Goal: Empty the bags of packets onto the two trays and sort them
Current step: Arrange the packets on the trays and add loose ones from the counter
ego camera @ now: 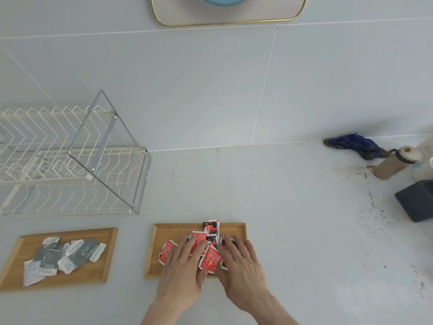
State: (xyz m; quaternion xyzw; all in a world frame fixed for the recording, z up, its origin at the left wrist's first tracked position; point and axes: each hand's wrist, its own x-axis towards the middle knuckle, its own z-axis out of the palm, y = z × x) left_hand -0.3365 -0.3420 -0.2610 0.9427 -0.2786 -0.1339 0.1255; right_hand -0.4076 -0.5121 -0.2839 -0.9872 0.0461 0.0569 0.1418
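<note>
Two wooden trays lie on the white counter. The left tray (107, 233) carries a heap of grey and white packets (70, 255). On the right tray (159, 231) lies a pile of red packets (209, 255), one of them poking over the far rim. My left hand (181, 270) rests flat on the left side of the red pile, fingers spread. Flat on the pile's right side is my right hand (241, 266), fingers apart. Neither hand grips a packet. Some packets are hidden under my palms.
A white wire dish rack (58, 160) with a chrome frame stands at the back left. At the right are a blue cloth (351, 143), a tipped brown bottle (393, 163) and a dark box (417, 201). A gold-rimmed mirror (229, 19) hangs on the wall.
</note>
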